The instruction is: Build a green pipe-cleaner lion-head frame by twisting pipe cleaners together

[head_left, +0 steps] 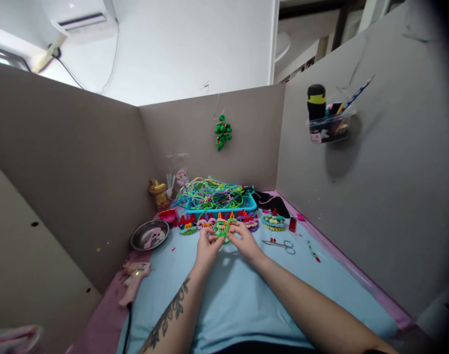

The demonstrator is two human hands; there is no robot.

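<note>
My left hand (208, 244) and my right hand (245, 241) meet over the middle of the table. Between their fingertips is a bright green pipe cleaner (222, 229) bent into loops, pinched from both sides. Just behind it stands a row of small colourful pipe-cleaner pieces, among them a red and green one (188, 223) on the left and a blue and yellow one (273, 222) on the right. Parts of that row are hidden by my hands. To the right of my right hand lie scissors (288, 247) with a few small red bits near the blades.
A blue basket (224, 211) heaped with pipe cleaners stands at the back. On the left are a metal bowl (137, 237), a pink glue gun (134, 282) with a cord, and a brown-lidded jar (159, 193). Grey partitions (209, 162) enclose the table; a clear holder (329, 129) hangs right.
</note>
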